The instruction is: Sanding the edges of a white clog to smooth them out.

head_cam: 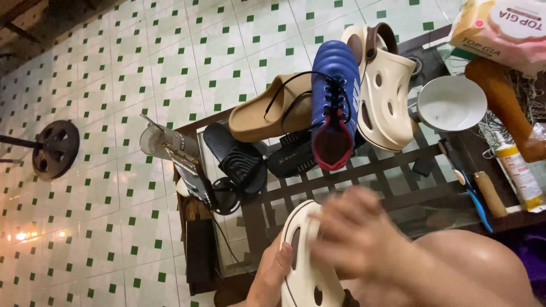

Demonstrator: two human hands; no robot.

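A cream clog (pixel 304 267) with oval holes is held at the bottom centre. My left hand (pixel 272 274) grips its left edge from below. My right hand (pixel 358 233), blurred, lies over its top right side. On the glass table (pixel 392 176) beyond stand a matching cream clog (pixel 387 91), a blue lace-up sports shoe (pixel 334 102) with a red lining, a tan slide (pixel 267 116) and two black sandals (pixel 239 159).
A white bowl (pixel 452 102), a glue bottle (pixel 520 173), a blue-handled tool (pixel 475 199) and a wooden-handled tool (pixel 489 193) lie on the table's right. A clear plastic cup (pixel 162 139) sits at its left corner. A round dark stand base (pixel 56 149) rests on the tiled floor.
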